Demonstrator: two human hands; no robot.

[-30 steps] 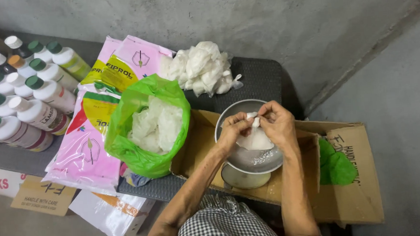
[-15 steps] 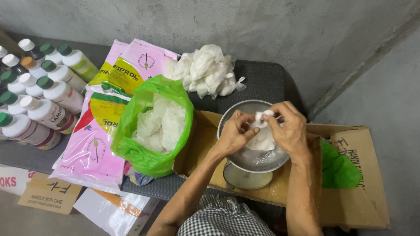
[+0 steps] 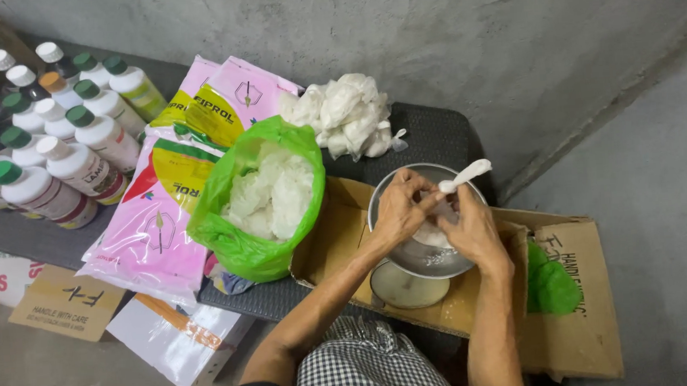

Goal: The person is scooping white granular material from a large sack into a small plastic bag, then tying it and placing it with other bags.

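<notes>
Both my hands work over a steel bowl (image 3: 423, 257) that stands in an open cardboard box (image 3: 486, 307). My left hand (image 3: 398, 207) and my right hand (image 3: 468, 227) pinch a small clear plastic bag (image 3: 462, 176) of white powder; its twisted neck sticks up to the right. More white powder lies in the bowl under my hands. A round white lid or dish (image 3: 406, 286) sits beneath the bowl's near edge.
A green bag (image 3: 260, 194) full of clear plastic bags stands left of the bowl. A heap of filled white bags (image 3: 347, 115) lies behind it. Pink sachets (image 3: 169, 204) and several capped bottles (image 3: 46, 140) fill the left. A green bag (image 3: 550, 285) lies in the box.
My hands have twisted the little bag's neck, which now points up and to the right above the bowl. The camera has shifted slightly.
</notes>
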